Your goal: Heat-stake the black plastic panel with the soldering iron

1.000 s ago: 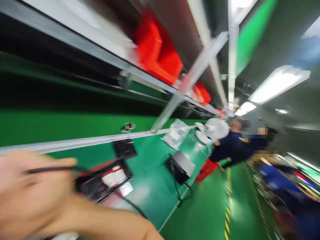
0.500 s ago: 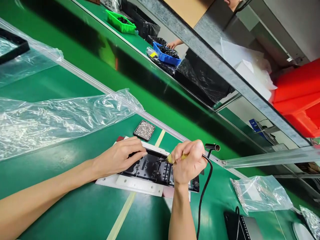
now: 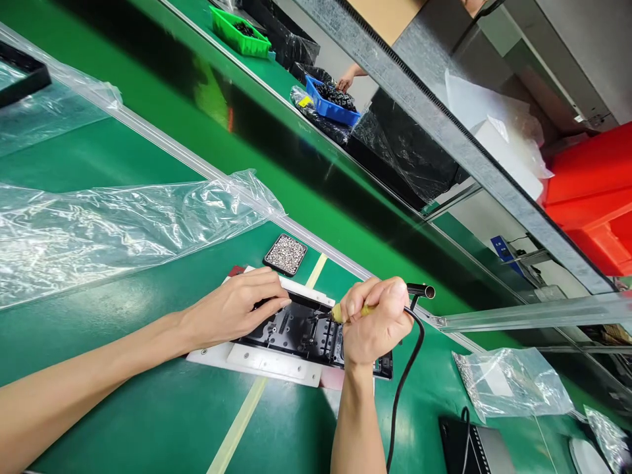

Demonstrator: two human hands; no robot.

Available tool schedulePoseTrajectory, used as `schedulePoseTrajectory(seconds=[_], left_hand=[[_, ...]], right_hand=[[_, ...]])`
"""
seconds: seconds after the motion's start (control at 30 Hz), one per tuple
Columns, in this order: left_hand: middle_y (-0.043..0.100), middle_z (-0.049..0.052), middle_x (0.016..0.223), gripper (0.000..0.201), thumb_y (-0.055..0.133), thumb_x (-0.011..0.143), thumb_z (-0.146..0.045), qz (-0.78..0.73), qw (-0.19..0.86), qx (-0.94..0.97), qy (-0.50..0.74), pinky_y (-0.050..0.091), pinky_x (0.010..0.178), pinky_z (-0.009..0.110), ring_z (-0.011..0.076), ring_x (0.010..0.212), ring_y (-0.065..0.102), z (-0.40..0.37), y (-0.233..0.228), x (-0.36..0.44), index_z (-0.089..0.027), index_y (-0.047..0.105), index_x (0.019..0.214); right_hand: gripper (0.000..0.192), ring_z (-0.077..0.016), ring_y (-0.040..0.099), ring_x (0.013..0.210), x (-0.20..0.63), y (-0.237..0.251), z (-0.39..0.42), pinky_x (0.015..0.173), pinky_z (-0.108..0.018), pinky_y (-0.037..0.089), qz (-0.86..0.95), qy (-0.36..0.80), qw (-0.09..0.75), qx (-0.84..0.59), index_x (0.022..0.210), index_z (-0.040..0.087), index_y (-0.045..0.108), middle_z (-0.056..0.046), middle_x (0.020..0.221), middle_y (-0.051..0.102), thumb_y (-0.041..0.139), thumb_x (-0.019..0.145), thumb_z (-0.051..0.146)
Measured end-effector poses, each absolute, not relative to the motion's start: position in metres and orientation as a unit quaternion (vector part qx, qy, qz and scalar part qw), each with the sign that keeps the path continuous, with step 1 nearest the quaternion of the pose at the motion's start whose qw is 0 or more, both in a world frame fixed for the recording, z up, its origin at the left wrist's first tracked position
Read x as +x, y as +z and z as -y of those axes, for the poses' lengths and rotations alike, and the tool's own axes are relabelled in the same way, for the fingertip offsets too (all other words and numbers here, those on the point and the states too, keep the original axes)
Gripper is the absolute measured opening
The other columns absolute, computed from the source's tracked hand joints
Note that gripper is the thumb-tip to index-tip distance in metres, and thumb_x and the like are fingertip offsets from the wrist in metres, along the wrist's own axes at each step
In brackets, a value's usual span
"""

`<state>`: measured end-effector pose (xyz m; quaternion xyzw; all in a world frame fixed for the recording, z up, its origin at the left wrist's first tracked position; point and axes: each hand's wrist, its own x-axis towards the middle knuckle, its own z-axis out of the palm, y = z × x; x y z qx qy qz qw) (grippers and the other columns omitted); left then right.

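A long black plastic housing [image 3: 291,329] lies in a white fixture [image 3: 274,365] on the green bench, its ribbed inside facing up. My left hand [image 3: 244,306] rests over the housing's far left edge, fingers stretched and thumb apart from them, partly hiding that end. My right hand [image 3: 375,319] is closed round the yellow handle of a soldering iron [image 3: 337,313]. The iron's thin tip points left into the housing, near its far wall; exact contact is too small to tell. Behind the fixture stands a small black tray [image 3: 285,255] of tiny metal pieces.
A black cable [image 3: 407,375] runs from the iron down the bench. Right of my hand is a metal tube [image 3: 422,291]. Clear plastic sheeting [image 3: 123,227] covers the left. A plastic bag [image 3: 513,382] lies right. Across the belt, another person's hand [image 3: 348,78] reaches at a blue bin [image 3: 330,112].
The view has shifted slightly. My hands, the iron and the housing keep nearly the same positions; the other person's hand has moved slightly at the blue bin.
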<state>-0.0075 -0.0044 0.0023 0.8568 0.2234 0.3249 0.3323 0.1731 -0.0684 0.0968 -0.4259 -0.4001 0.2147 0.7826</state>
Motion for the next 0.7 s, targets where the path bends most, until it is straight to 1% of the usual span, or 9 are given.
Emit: schedulePoseTrajectory(seconds=[0.7], left_hand=[[0.065,0.004,0.093,0.028,0.048,0.112,-0.028,-0.218,0.329,0.859,0.326,0.039,0.084,0.033,0.0169,0.088,0.055,0.0039,0.0032,-0.0078,-0.018,0.072,0.101]], right_hand=[[0.049,-0.0084,0.039,0.036,0.1735,0.0972,0.0701,0.031,-0.017,0.031,0.398,0.212,0.781,-0.432,0.063,0.019,0.042,0.005,0.047,0.045,0.057,0.104,0.042]])
